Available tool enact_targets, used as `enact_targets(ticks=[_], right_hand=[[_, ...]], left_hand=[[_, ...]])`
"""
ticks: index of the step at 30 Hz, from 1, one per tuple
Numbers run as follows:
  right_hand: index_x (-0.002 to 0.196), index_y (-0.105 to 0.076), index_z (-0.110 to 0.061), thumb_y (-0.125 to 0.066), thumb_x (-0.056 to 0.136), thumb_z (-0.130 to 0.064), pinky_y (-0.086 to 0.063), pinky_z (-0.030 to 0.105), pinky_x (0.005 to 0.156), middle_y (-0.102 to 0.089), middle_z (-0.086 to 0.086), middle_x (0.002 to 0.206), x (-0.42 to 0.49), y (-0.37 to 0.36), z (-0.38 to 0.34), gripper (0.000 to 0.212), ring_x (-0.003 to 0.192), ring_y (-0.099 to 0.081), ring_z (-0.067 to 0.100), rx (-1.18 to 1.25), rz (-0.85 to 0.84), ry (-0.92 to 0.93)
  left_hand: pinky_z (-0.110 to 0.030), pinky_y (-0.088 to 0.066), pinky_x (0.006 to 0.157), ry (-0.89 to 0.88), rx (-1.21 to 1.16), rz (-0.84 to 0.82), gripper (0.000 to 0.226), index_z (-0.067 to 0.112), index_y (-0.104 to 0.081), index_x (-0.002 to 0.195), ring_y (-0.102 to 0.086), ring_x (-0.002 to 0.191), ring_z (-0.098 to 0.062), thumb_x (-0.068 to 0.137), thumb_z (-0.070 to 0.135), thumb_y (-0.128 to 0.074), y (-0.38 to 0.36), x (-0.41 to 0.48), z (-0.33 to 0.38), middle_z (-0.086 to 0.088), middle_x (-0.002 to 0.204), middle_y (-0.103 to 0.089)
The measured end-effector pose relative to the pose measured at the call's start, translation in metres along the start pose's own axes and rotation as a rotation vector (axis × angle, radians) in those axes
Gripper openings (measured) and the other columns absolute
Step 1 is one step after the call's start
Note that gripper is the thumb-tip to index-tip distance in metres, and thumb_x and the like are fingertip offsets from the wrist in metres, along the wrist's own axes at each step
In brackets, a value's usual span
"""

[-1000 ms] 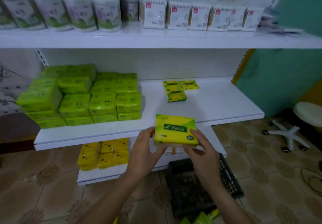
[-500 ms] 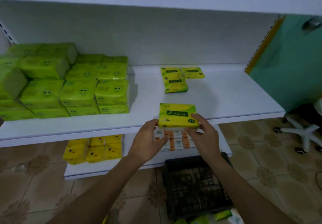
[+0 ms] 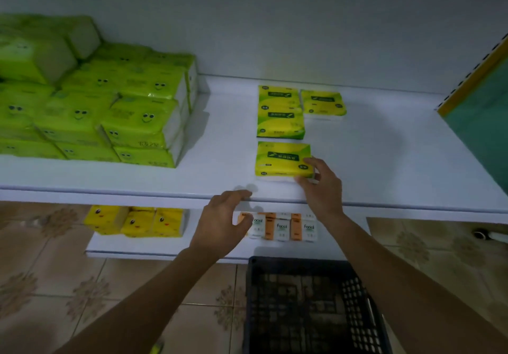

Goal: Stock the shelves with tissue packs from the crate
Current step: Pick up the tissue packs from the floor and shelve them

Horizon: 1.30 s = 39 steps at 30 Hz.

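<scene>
Head view, stock entry. Item: yellow-and-green film-wrapped rectangular tissue pack, lying flat, label up, on the white laminate middle shelf, near its front edge and just in front of the short row of like packs set toward the back panel, with a narrow gap between. Right hand: fingers curled over the pack's near right corner, thumb against its near side, gripping it. Left hand: off the pack, holding nothing, fingers loosely bent with their tips at the shelf's front lip. Handling, by judgement: light; soft and compressible under a thin glossy wrap that would dent under a hard pinch and may slide on the smooth laminate; not fragile. Best hold is across the short ends, or at a corner with thumb on the side and fingers on top; flat fingers serve for nudging it square against the row. Surface: flat, smooth, glossy shelf, with bare room to the right of the row. Also on it, at left: stacked block of lime-green smiley-faced tissue packs, well apart from the item. Below: white lower shelf carrying yellow face-printed packs and orange-and-white "facial" packs. On the patterned brown floor tiles, in front of the lower shelf: black plastic lattice crate; what it holds cannot be told from the part shown. Right margin: teal wall panel with a yellow edge strip.
</scene>
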State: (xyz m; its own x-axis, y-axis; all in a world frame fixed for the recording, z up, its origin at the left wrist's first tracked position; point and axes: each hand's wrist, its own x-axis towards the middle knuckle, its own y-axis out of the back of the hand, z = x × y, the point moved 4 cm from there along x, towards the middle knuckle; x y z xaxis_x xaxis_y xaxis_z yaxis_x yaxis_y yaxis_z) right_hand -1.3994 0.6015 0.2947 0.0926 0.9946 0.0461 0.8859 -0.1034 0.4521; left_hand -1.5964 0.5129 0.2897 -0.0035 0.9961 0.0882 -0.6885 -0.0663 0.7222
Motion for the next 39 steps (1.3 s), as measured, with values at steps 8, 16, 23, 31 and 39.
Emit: enact_targets(ticks=[8,16,23,31,39], right_hand=[[0.118,-0.054,-0.013,-0.069,0.079,-0.014,-0.049,0.039,0.089,-0.063,0.008,0.114,0.035,-0.003,0.006,0.042,0.101,-0.059,0.026,-0.114,0.039,-0.005],[0.110,-0.050,-0.008,-0.069,0.078,-0.021,-0.047,0.036,0.079,-0.062,0.009,0.109,0.049,-0.009,0.007,0.039,0.097,-0.058,0.027,-0.218,0.076,-0.023],[0.108,-0.050,0.002,-0.072,0.076,-0.023,-0.042,0.036,0.080,-0.050,0.016,0.113,0.041,-0.012,0.020,0.046,0.098,-0.053,0.030,-0.276,0.112,-0.032],[0.109,-0.054,-0.002,-0.065,0.079,-0.002,-0.037,0.014,0.078,-0.050,0.014,0.113,-0.007,-0.011,0.023,0.033,0.092,-0.049,0.015,-0.204,0.162,0.053],[0.113,-0.055,-0.007,-0.062,0.081,-0.010,-0.043,0.026,0.087,-0.052,0.007,0.112,-0.151,-0.114,0.017,0.033,0.100,-0.049,0.016,-0.200,-0.142,0.204]], left_hand=[[-0.045,-0.049,0.082,-0.066,0.283,0.049,0.044,0.014,-0.067,0.105,-0.061,0.096,-0.034,0.072,0.039,-0.051,-0.006,0.023,-0.015,-0.007,0.104,-0.067],[-0.049,-0.046,0.086,-0.120,0.409,0.032,0.050,0.017,-0.066,0.109,-0.060,0.102,-0.034,0.068,0.043,-0.055,-0.008,0.030,-0.023,-0.008,0.111,-0.065],[-0.050,-0.040,0.098,-0.147,0.423,0.007,0.065,0.020,-0.055,0.123,-0.050,0.117,-0.029,0.068,0.054,-0.048,-0.017,0.020,-0.033,-0.006,0.126,-0.056],[-0.044,-0.033,0.103,-0.196,0.390,0.050,0.067,0.017,-0.056,0.125,-0.047,0.123,-0.030,0.068,0.050,-0.046,-0.016,0.005,-0.035,-0.008,0.132,-0.054],[-0.039,-0.042,0.090,-0.104,0.370,-0.025,0.055,0.022,-0.057,0.116,-0.051,0.108,-0.026,0.065,0.040,-0.050,0.008,-0.130,-0.128,-0.006,0.119,-0.061]])
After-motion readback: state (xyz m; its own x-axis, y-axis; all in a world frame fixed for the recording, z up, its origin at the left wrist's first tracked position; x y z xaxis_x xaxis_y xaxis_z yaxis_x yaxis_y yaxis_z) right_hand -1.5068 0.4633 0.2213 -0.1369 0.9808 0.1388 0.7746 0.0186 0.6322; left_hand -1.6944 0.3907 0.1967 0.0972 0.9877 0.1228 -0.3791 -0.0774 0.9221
